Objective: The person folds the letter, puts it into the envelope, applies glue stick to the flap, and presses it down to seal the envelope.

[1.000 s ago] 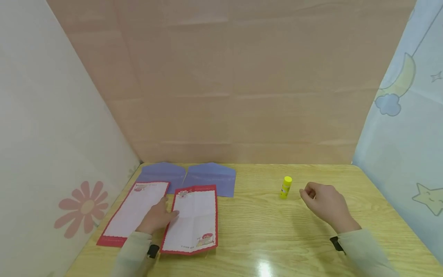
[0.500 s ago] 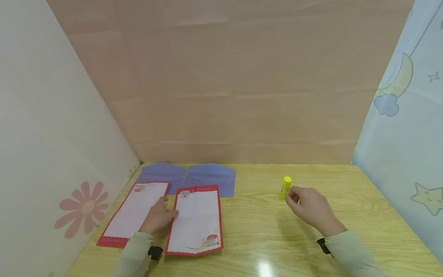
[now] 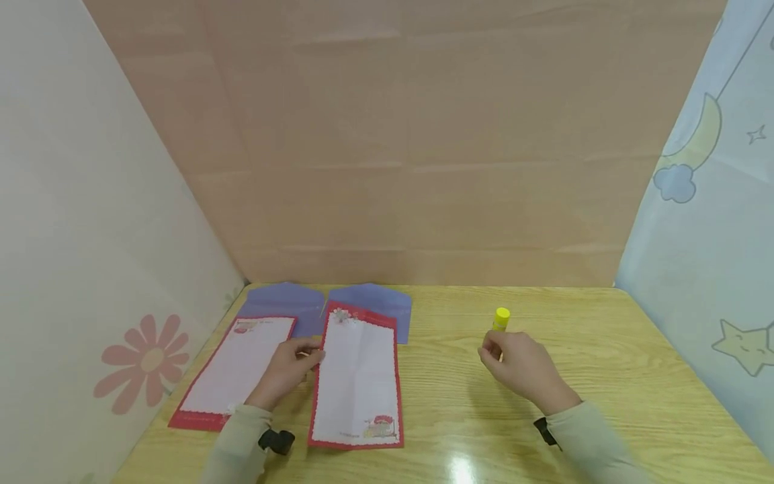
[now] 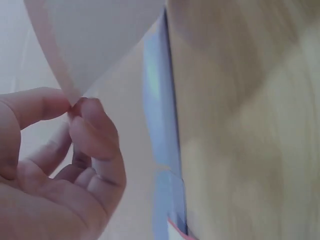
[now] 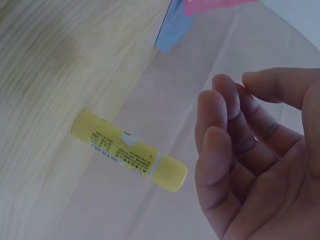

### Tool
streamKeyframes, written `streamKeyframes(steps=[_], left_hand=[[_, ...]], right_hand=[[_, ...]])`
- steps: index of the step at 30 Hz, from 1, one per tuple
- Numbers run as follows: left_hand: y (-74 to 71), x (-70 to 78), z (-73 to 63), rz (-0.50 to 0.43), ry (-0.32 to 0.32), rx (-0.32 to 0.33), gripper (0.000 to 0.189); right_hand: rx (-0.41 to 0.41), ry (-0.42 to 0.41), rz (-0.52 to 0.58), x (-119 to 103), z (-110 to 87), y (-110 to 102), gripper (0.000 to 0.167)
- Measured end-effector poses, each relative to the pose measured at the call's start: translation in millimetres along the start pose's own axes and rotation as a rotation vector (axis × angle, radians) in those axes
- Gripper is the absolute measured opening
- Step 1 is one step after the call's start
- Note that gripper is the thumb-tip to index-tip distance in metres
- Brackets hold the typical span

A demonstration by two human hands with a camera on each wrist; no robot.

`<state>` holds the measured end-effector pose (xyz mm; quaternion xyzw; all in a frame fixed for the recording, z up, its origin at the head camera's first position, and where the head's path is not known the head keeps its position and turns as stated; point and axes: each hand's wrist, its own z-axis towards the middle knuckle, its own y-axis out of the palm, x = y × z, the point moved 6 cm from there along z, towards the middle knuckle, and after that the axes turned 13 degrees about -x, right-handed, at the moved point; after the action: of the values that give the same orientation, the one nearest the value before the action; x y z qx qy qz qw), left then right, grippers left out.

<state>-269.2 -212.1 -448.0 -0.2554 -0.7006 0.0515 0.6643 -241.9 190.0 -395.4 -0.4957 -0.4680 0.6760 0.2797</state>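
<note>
My left hand [image 3: 287, 370] pinches the left edge of a red-bordered sheet of letter paper [image 3: 357, 383] between thumb and fingers. In the left wrist view, a corner of that letter paper [image 4: 100, 40] meets the fingertips, and it is lifted off the table. A second red-bordered letter paper [image 3: 242, 363] lies flat to the left, partly under my left hand in the head view. My right hand [image 3: 526, 370] hovers over the table with loosely curled fingers and nothing between them. Just beyond it a yellow glue stick [image 5: 130, 150] stands upright, untouched and partly hidden in the head view.
Two blue-purple envelopes [image 3: 284, 300] lie side by side at the back left of the wooden table [image 3: 447, 390], partly covered by the papers. A brown backdrop [image 3: 387, 168] rises behind the table, with pale patterned panels on both sides.
My left hand has picked up the edge of the nearer letter paper and shifted it rightward, its top now tilted up over the envelope. My right hand has moved left, in front of the glue stick.
</note>
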Motion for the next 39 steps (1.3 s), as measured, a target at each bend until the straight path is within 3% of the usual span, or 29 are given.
streamKeyframes(steps=[9,13,19,24,30,35,39], left_hand=[[20.0,37.0,-0.9,-0.141,0.083,-0.046,0.028],[29.9,47.0,0.8,-0.188,0.088,-0.089,0.030],[43.0,57.9,5.3,-0.235,0.121,-0.165,0.034],[50.0,60.7,7.7,-0.277,0.150,-0.198,0.035],[57.5,58.7,8.9,-0.338,0.165,-0.217,0.033],[59.6,56.0,8.9,-0.368,0.147,-0.205,0.031],[61.2,54.4,9.6,-0.378,0.128,-0.210,0.033]], right_hand=[[-0.027,-0.013,0.050,-6,4.5,13,0.004],[-0.025,-0.037,0.124,-9,9.7,21,0.023],[-0.074,-0.008,0.388,-6,19.5,36,0.044],[-0.099,0.040,0.550,-2,23.2,42,0.045],[-0.182,0.018,0.767,0,25.1,51,0.036],[-0.215,-0.022,0.852,0,24.3,54,0.024],[-0.203,-0.028,0.871,1,22.9,51,0.025]])
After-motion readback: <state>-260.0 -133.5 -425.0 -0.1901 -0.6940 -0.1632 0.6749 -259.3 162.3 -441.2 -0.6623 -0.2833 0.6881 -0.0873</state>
